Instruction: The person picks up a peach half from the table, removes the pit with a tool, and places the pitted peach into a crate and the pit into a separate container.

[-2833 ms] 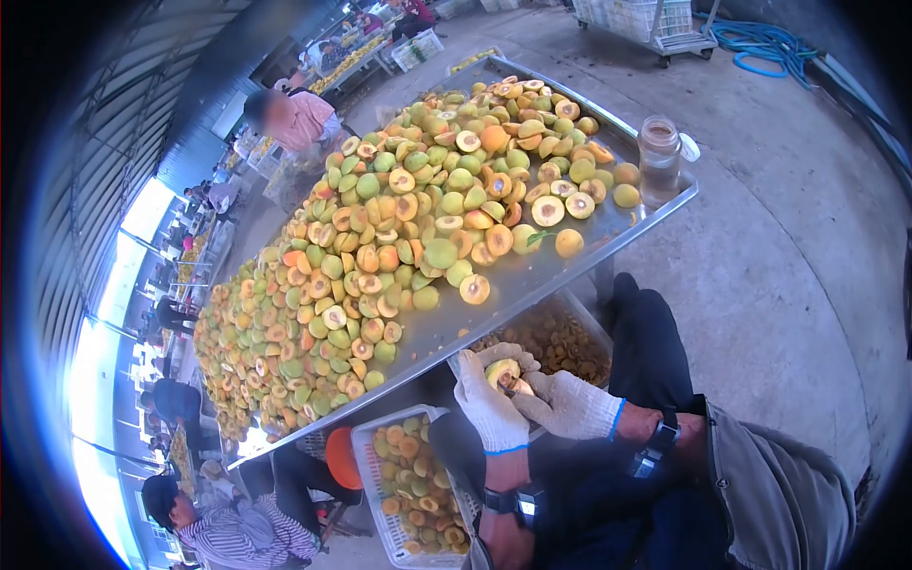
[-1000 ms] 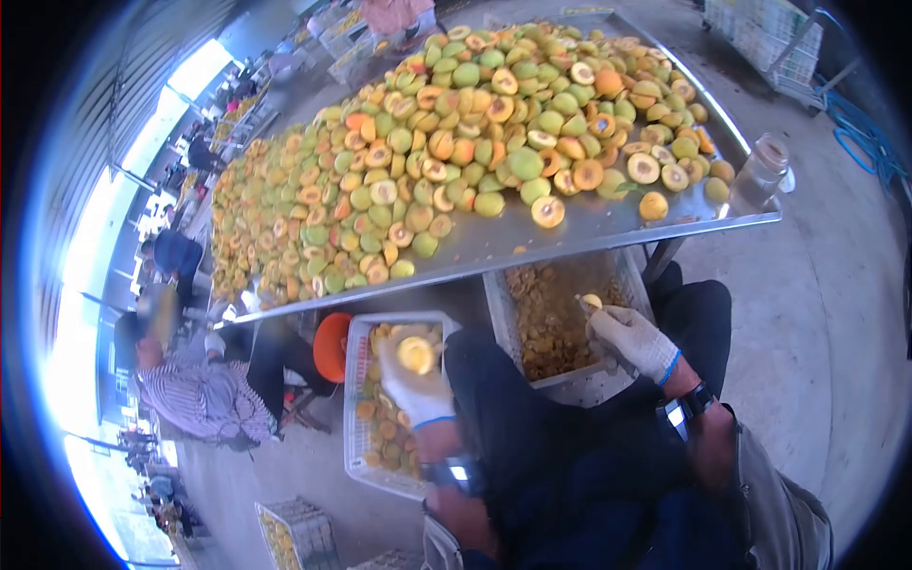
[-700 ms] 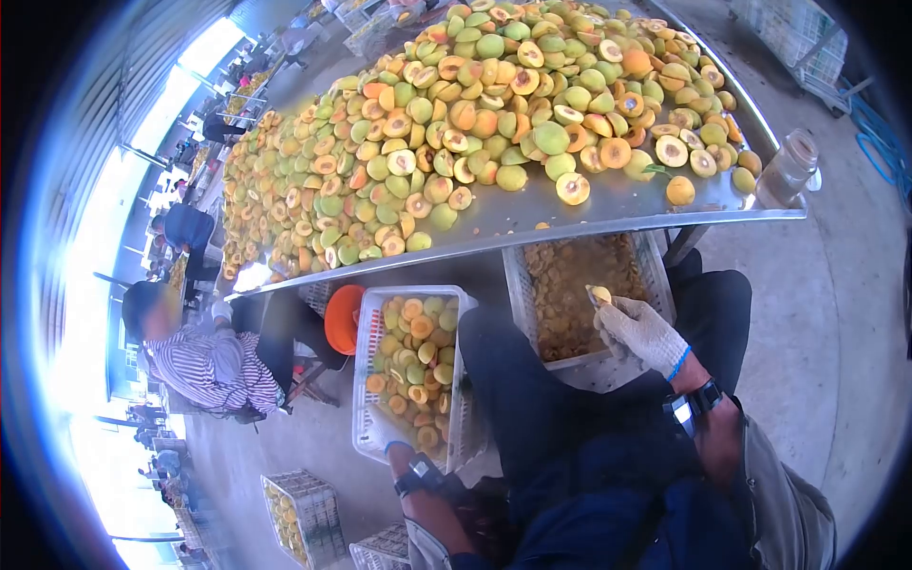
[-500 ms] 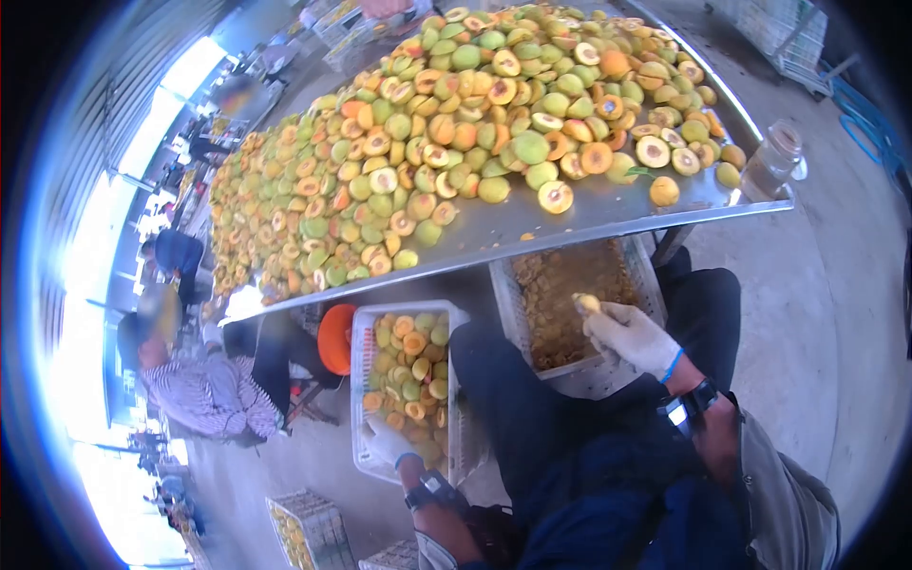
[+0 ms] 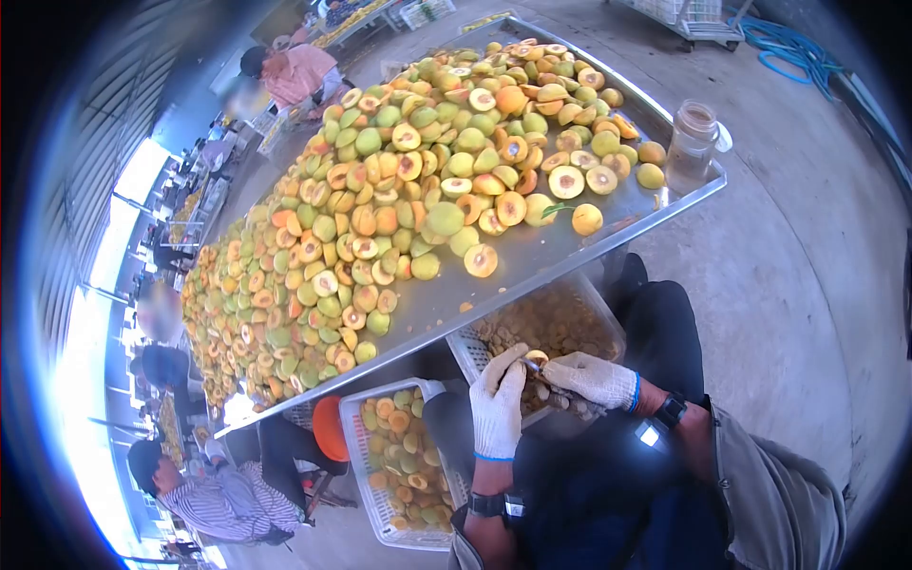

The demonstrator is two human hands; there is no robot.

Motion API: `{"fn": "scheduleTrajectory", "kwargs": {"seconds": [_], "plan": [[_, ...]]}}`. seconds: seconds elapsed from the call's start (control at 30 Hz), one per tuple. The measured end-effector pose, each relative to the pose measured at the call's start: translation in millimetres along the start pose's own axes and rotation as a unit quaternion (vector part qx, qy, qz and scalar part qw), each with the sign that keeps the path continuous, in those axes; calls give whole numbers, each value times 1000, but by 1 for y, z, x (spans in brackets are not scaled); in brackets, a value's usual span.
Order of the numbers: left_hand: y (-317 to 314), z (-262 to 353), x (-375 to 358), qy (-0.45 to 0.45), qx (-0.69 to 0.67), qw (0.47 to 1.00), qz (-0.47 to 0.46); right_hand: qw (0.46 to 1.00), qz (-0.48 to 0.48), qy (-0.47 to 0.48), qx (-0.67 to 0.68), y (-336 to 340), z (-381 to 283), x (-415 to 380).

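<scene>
Both hands wear white knitted gloves and meet above a crate of brown pits (image 5: 570,318) between the knees. My left hand (image 5: 498,404) has its fingers closed on one side of a small fruit half (image 5: 537,358). From the other side my right hand (image 5: 594,380) grips something dark and thin against the fruit; its shape is too small to make out. Beyond them, a metal table (image 5: 427,318) bears a large heap of halved fruit (image 5: 380,199). A white crate (image 5: 369,480) at the lower left holds more fruit halves.
A clear jar (image 5: 692,142) stands at the table's right corner. An orange bucket (image 5: 330,427) is beside the left crate. A person in a striped shirt (image 5: 233,499) sits at the lower left; another in pink (image 5: 296,76) is beyond the table. A blue hose (image 5: 788,52) lies at the upper right.
My left hand has moved from the crate of fruit halves up to my right hand. Both hands now meet at a fruit half. The camera view has shifted and turned.
</scene>
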State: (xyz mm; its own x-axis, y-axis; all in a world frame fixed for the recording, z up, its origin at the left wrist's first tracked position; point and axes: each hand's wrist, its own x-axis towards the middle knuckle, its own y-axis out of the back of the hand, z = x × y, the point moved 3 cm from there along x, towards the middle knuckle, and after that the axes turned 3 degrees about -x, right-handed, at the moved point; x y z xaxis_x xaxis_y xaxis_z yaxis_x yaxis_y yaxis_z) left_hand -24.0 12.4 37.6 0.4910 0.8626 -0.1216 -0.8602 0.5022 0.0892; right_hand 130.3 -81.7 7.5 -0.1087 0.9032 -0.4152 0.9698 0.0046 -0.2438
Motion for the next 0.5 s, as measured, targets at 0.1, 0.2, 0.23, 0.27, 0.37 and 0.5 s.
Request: {"fn": "scheduleTrajectory", "kwargs": {"seconds": [0.1, 0.2, 0.23, 0.27, 0.37, 0.5], "plan": [[-7, -4, 1, 41, -26, 999, 2, 998, -47, 10, 48, 0, 0, 0], [-8, -13, 3, 49, 34, 996, 60, 999, -1, -34, 24, -2, 1, 6], [-9, -17, 4, 68, 26, 995, 74, 999, -1, -33, 28, -2, 6, 9], [-10, -20, 5, 87, 19, 992, 86, 998, 3, -41, 42, 0, 11, 11], [-16, -20, 8, 64, 99, 988, 100, 994, -7, -52, 95, 3, 8, 6], [-16, -1, 15, 107, 74, 991, 30, 971, -28, -62, 229, 8, 13, 5]]}}
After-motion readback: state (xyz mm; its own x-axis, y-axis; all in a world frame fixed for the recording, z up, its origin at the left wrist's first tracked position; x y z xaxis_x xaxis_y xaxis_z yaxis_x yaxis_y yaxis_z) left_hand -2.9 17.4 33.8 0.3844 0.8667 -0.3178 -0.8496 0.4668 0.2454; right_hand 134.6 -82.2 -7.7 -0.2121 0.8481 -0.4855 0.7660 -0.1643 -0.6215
